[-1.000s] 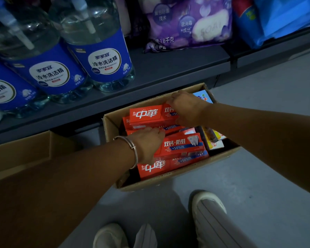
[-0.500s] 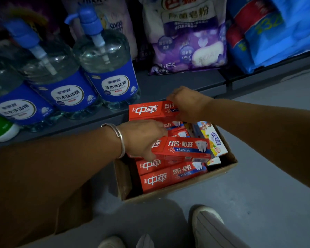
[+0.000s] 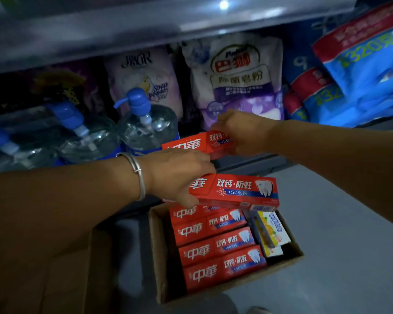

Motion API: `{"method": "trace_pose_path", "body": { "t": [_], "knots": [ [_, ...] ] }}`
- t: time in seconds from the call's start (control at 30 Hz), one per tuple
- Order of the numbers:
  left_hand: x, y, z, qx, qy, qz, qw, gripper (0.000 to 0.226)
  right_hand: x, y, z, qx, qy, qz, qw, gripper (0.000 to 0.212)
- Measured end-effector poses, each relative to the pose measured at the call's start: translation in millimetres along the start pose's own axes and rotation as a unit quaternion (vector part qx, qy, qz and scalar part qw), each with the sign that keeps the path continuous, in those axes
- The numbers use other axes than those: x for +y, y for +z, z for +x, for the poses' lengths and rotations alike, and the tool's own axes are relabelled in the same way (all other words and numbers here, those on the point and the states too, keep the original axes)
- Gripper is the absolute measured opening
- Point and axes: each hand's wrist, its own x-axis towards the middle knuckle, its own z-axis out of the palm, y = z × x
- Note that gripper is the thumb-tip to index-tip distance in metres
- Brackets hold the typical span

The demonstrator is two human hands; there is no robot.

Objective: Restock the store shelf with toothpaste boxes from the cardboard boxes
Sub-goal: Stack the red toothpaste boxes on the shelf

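Glossy red toothpaste boxes [image 3: 234,191] above a matt brown cardboard box [image 3: 156,250]; clear plastic bottles [image 3: 145,125].

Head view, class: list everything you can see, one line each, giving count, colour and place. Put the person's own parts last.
Held toothpaste boxes: two, red; upper, lower, above the carton.
Packed toothpaste boxes: at least four visible, red, in the carton.
Yellow-white box: one, carton's right side.
Cardboard carton: one, brown, on the floor.
Pump bottles: at least three, clear, blue pumps, lower shelf.
Soap powder bags: two, white-purple, behind.
Blue packs: several, right.
Bracelet: one, silver.
Left hand: grips lower box.
Right hand: grips upper box.
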Motion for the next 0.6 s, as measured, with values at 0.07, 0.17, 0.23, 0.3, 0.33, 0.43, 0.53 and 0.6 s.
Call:
{"method": "trace_pose_path", "body": {
  "t": [0.07,0.17,0.23,0.3,0.33,0.43,0.53,0.6],
  "knots": [
    [-1.3,-12.3,-5.8,0.012,0.002,0.005,1.000,0.049,2.6,-13.5,-1.5,0.002,-0.001,0.001,1.000,0.036],
    [1.4,-29.9,-13.3,0.021,0.009,0.022,0.999,0.047,5.0,-32.7,-7.3,0.000,-0.005,0.004,1.000,0.035],
    [4.6,-42.3,-18.8,0.025,0.007,0.034,0.999,0.048,4.6,-45.1,-12.3,0.011,-0.011,0.012,1.000,0.036],
    [8.7,-56.3,-25.4,0.029,0.006,0.036,0.999,0.051,4.1,-58.1,-17.8,0.020,-0.014,0.010,1.000,0.038],
    [10.7,-63.7,-29.1,0.033,0.006,0.036,0.999,0.052,4.0,-65.0,-20.6,0.022,-0.011,0.008,1.000,0.040],
    [17.6,-87.0,-41.2,0.041,0.005,0.044,0.998,0.054,2.1,-88.6,-30.7,0.023,0.004,-0.002,1.000,0.039],
    [24.2,-107.7,-54.3,0.047,-0.003,0.056,0.997,0.055,-2.3,-111.6,-38.3,0.025,0.019,-0.011,0.999,0.039],
    [27.6,-119.3,-62.6,0.057,-0.006,0.071,0.996,0.056,-6.1,-128.0,-42.9,0.033,0.027,-0.011,0.999,0.041]
  ]
}}
